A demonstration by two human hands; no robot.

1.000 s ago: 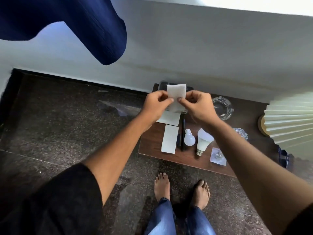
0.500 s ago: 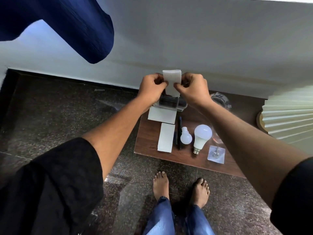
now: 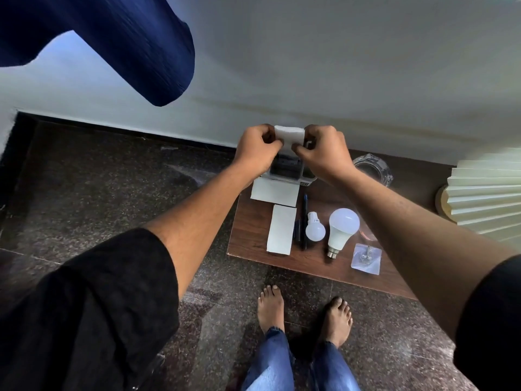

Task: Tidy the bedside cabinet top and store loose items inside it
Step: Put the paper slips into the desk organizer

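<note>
My left hand [image 3: 257,149] and my right hand [image 3: 324,152] both pinch one white paper slip [image 3: 289,136], held up over the back of the brown cabinet top [image 3: 248,244]. Under the hands sits a clear plastic box [image 3: 287,172] with dark contents. Nearer to me lie a white paper sheet [image 3: 275,192], a narrow white paper strip [image 3: 282,229], dark pens [image 3: 303,221], a small white bulb [image 3: 315,230], a large white bulb [image 3: 341,228] and a clear adhesive hook [image 3: 366,258].
A glass ashtray [image 3: 373,169] stands at the back right of the cabinet. A pleated cream lampshade [image 3: 490,193] overhangs the right end. A dark blue curtain [image 3: 127,38] hangs at upper left. My bare feet [image 3: 272,306] stand on dark granite floor [image 3: 98,187] just before the cabinet.
Both hands have lifted the paper slip up and away toward the wall, and less of it shows between my fingers now. The items on the cabinet have not moved.
</note>
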